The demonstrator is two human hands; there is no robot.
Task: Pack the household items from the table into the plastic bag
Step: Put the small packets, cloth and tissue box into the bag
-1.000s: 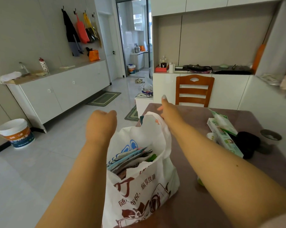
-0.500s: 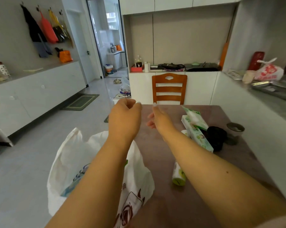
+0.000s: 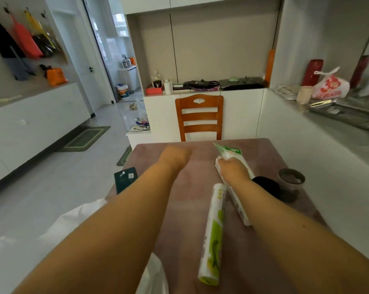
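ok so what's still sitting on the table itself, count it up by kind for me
Green and white roll: 1
Long white box: 1
Green and white packet, under the right hand: 1
Black bundle: 1
Dark cup: 1
Total: 5

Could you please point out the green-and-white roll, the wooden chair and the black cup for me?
Roll [image 3: 213, 234]: head view, middle of its printed wrapper.
Chair [image 3: 199, 116]: head view, middle slat of its backrest.
Cup [image 3: 291, 181]: head view, near side of its rim.
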